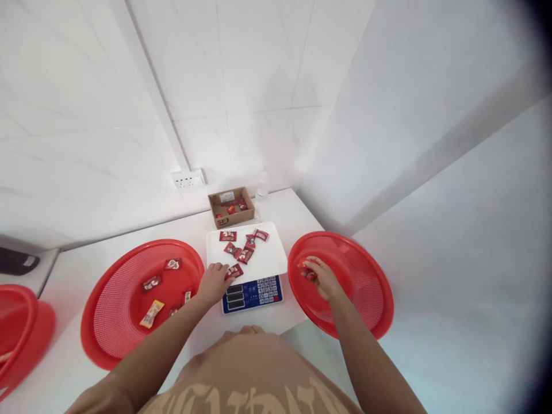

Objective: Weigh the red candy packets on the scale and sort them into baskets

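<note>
A white electronic scale [265, 261] with a blue keypad stands in front of me, with several small red snack packets [244, 253] lying on its pan. My left hand [213, 282] rests at the pan's near left corner, its fingers curled on one red packet [234, 271]. My right hand [321, 277] is inside the red basket on the right [371, 287], fingers pinched on a small red and orange packet [303, 265].
A red basket on the left [112, 322] holds several packets, one of them yellow [152, 313]. A small open cardboard box [230, 207] with packets stands behind the scale by the tiled wall. Another red basket [19, 330] shows at the far left edge.
</note>
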`<state>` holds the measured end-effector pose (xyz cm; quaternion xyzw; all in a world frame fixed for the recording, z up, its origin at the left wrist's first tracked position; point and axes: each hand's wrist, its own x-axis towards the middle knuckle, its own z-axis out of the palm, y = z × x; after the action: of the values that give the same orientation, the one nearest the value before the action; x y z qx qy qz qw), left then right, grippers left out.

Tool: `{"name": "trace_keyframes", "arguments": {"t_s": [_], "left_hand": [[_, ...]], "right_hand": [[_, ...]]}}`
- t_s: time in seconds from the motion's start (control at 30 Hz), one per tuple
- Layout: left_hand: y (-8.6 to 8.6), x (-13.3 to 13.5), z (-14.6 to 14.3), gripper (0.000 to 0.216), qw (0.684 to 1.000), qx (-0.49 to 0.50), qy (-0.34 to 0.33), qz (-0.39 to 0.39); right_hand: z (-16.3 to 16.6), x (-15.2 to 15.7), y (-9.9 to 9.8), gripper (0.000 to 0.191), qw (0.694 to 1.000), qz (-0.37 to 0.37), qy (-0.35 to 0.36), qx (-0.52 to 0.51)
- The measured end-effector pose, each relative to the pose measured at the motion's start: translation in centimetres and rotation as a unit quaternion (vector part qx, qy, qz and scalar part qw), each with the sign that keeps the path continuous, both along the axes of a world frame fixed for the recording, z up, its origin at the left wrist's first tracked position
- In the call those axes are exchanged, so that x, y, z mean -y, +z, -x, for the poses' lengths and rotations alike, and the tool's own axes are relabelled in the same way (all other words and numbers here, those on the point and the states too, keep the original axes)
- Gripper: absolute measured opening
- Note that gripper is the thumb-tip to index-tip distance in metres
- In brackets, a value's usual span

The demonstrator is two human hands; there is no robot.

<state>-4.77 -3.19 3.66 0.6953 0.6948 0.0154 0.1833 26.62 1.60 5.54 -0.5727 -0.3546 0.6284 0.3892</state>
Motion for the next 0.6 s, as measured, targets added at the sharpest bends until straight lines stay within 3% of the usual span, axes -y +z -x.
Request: {"name": "trace_keyframes", "arguments": {"t_s": [0.1, 0.2, 0.4, 0.5, 0.6], "left_hand": [[-0.3, -1.7, -0.5, 0.026, 1.000, 0.006, 0.000, 0.027], [-0.6, -2.6, -0.5, 0.016, 0.999, 0.024, 0.014, 0.032], [0.3, -1.5, -1.8, 0.010, 0.991, 0.112, 0.061, 0.048], [1.5, 0.4, -3.4, 0.020, 0.957, 0.268, 0.081, 0.070], [3.0, 2.2, -5.0, 0.023, 0.919, 0.373, 0.093, 0.086]], "right_hand": [[2.4, 1.1, 0.9, 0.027, 0.997, 0.006, 0.052, -0.055], [4.1, 2.4, 0.7, 0.028, 0.991, 0.024, 0.084, -0.103], [6.5, 4.0, -0.9, 0.032, 0.979, 0.096, 0.082, -0.158], [8.0, 4.7, -1.5, 0.037, 0.968, 0.120, 0.066, -0.212], [9.8, 5.5, -1.5, 0.045, 0.949, 0.123, 0.104, -0.272]]}}
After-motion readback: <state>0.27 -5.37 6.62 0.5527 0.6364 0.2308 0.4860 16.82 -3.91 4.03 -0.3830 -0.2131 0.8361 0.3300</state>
